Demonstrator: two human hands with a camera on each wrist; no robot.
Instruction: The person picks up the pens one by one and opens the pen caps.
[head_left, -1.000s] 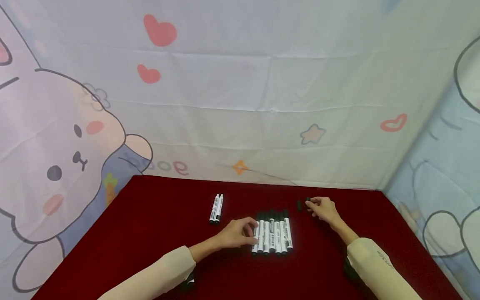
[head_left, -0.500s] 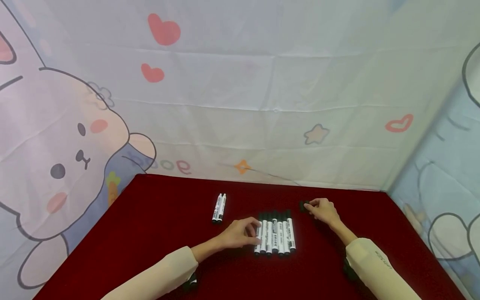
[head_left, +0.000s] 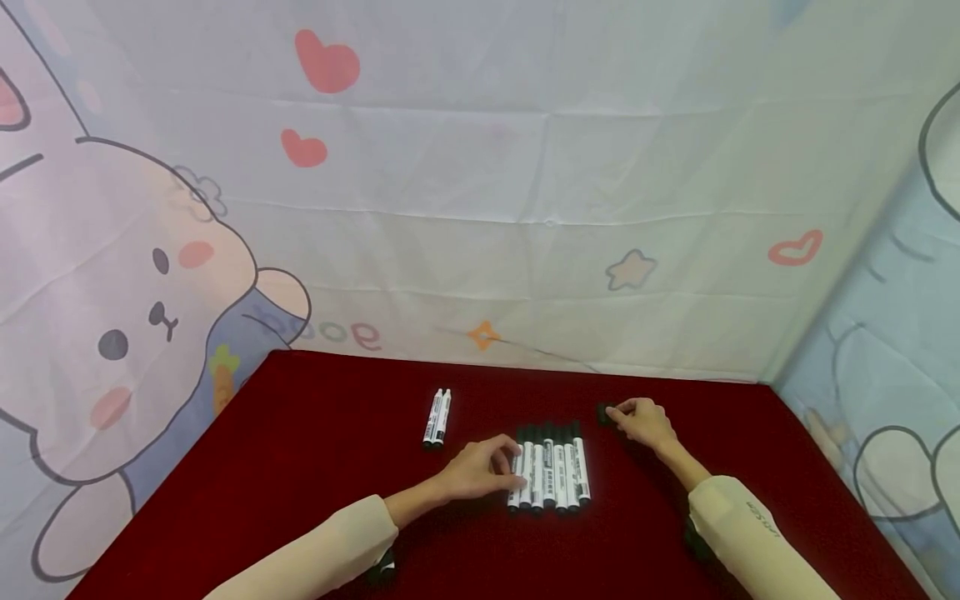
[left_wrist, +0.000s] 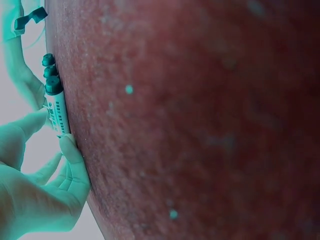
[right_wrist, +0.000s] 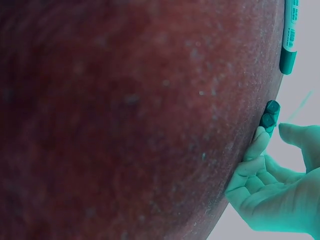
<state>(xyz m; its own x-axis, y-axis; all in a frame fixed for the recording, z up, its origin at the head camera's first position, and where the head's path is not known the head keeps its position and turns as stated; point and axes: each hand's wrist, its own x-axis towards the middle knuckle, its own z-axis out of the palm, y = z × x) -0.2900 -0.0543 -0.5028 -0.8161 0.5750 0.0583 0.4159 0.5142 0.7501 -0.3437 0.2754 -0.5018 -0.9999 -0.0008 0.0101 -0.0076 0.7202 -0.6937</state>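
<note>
Several white markers [head_left: 549, 475] with black ends lie side by side in a row on the dark red cloth. At the row's left edge my left hand [head_left: 480, 468] has thumb and index finger around the outermost marker [left_wrist: 59, 115], which the left wrist view shows between those fingertips. Farther right, my right hand [head_left: 645, 422] pinches a small black marker cap [right_wrist: 268, 120] between thumb and index finger. A second black cap [right_wrist: 272, 106] lies right against it. Two markers [head_left: 437, 418] with white tips lie together behind the left hand.
The dark red cloth [head_left: 337, 442] covers the table, and its far edge meets a pale printed curtain [head_left: 450, 250]. More curtain closes in the sides. A dark object [head_left: 697, 540] shows beneath the right sleeve, another [head_left: 384, 567] beneath the left.
My right hand has moved a little left, bringing its cap up beside the other cap, from which it stood apart. The left hand stays at the marker row.
</note>
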